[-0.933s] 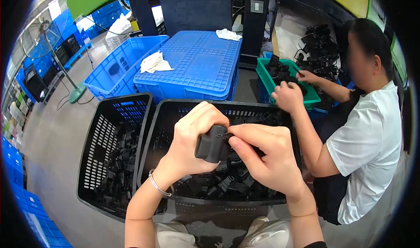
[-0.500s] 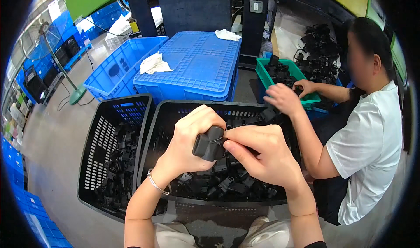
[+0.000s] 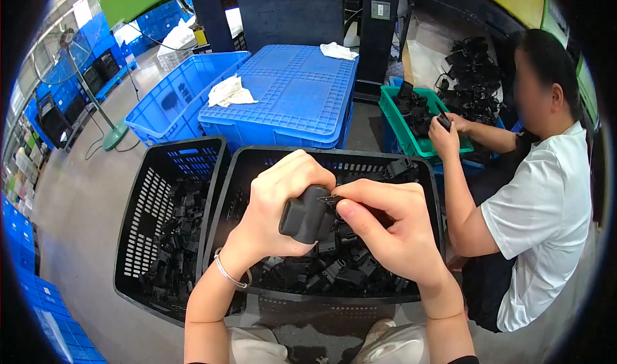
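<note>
A black moulded plastic part (image 3: 303, 217), blocky with rounded edges, is gripped in my left hand (image 3: 270, 200), whose fingers wrap round its far side. Between thumb and forefinger of my right hand (image 3: 392, 226) is pinched a small knife blade (image 3: 329, 199), thin, dark and pointed. Its tip lies against the upper right edge of the part; the rest is hidden by my fingers. Both hands are above a large black crate (image 3: 257, 291) that holds many loose black plastic parts (image 3: 340, 267).
To the left stands a second black crate (image 3: 136, 226) with similar parts. Behind are a lidded blue bin (image 3: 283, 94) with white cloths and an open blue bin (image 3: 144, 123). At right a co-worker (image 3: 533, 190) handles a black part over a green basket (image 3: 392, 116).
The part in my left hand has turned slightly, and the blade now shows more at its edge. The co-worker's near hand has moved from my crate to the green basket.
</note>
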Demonstrator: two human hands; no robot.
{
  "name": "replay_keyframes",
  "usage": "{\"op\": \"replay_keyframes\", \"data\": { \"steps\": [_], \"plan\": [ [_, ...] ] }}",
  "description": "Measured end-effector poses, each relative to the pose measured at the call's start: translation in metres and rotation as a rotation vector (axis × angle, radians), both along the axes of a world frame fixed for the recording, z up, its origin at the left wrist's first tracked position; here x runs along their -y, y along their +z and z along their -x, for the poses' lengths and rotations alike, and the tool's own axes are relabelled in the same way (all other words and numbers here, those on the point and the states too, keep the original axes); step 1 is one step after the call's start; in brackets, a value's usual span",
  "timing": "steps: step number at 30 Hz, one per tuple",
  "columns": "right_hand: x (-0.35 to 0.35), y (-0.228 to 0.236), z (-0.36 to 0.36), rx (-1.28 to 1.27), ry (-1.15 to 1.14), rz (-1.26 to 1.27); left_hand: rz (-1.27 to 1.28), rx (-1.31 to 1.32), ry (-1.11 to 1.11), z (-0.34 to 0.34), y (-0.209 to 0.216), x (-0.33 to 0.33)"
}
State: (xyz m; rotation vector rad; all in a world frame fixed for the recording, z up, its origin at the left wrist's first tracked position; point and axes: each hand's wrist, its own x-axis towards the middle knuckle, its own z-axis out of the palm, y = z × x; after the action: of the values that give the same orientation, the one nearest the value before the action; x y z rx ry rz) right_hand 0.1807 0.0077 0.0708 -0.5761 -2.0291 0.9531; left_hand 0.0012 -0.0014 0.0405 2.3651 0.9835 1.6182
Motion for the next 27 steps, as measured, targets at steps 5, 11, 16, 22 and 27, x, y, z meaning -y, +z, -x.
{"op": "replay_keyframes", "data": {
  "steps": [5,11,16,22,27],
  "plan": [
    [0.000,-0.007,0.001,-0.045,-0.064,-0.122,0.039,0.012,0.010,-0.001,0.000,0.003],
    [-0.003,-0.010,0.001,-0.073,-0.057,-0.241,0.078,-0.006,0.033,-0.003,0.005,0.009],
    [-0.006,-0.013,0.002,-0.055,-0.048,-0.233,0.083,-0.026,0.068,-0.002,0.002,0.008],
    [-0.008,-0.012,0.000,-0.036,-0.037,-0.233,0.095,-0.044,0.069,-0.004,0.003,0.007],
    [-0.010,-0.009,-0.003,-0.011,0.000,-0.214,0.158,-0.035,0.029,-0.003,0.004,0.008]
  ]
}}
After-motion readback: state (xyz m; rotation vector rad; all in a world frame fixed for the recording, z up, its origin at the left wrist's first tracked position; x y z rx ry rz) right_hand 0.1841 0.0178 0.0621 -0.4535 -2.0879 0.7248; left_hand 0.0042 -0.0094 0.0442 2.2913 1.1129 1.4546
